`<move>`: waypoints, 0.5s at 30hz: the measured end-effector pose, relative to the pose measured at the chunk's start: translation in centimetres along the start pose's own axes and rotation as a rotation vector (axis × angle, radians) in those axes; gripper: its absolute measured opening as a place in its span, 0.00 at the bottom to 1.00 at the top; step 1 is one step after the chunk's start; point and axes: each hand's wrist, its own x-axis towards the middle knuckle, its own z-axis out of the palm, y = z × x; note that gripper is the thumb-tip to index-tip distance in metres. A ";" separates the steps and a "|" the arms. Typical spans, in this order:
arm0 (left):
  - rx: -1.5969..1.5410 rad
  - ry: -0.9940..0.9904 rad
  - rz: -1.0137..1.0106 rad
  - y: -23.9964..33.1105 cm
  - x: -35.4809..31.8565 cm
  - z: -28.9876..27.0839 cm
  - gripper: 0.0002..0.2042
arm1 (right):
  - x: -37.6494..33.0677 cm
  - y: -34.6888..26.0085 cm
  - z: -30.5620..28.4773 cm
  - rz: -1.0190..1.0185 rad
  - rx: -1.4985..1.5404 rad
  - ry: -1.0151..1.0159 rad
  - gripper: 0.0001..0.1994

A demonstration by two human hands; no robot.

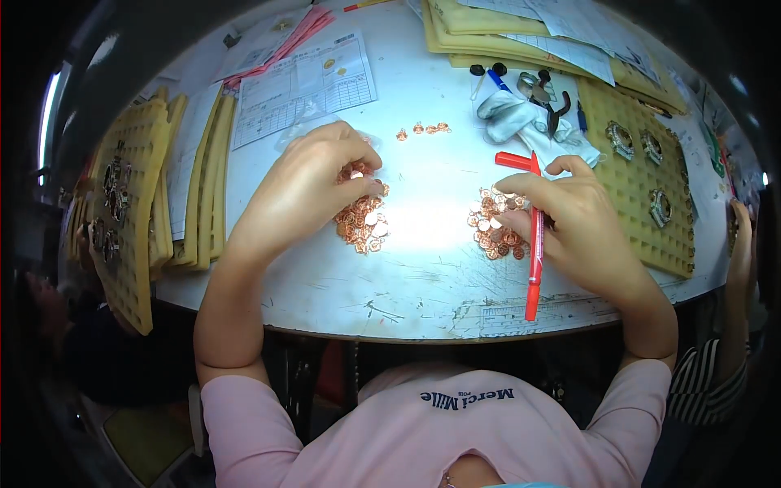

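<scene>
Two heaps of small copper-coloured round parts lie on the white table (423, 268): one heap (362, 224) under my left hand, the other (492, 236) by my right hand. My left hand (313, 183) hovers over its heap with fingertips pinched on a few of the parts. My right hand (569, 220) holds a red marker pen (535, 252) along the fingers while its fingertips touch the right heap. A short row of the same copper parts (423, 130) lies further back.
Yellow perforated trays (138, 203) with metal rings stand at the left, and another tray (643, 187) at the right. Paper forms (305, 85), a white glove (521, 122), pliers and a blue pen lie at the back. Another person's arm (736, 268) shows at right.
</scene>
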 end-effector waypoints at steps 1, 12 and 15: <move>-0.007 0.022 0.060 -0.4 0.0 0.3 0.09 | -0.1 0.1 0.1 0.009 -0.001 -0.011 0.09; -0.187 -0.003 -0.054 0.5 0.0 0.6 0.04 | 0.1 0.2 0.5 -0.015 0.032 0.020 0.08; -0.717 -0.034 -0.109 1.3 -0.2 1.5 0.04 | 0.2 -0.1 0.7 -0.023 0.081 0.047 0.09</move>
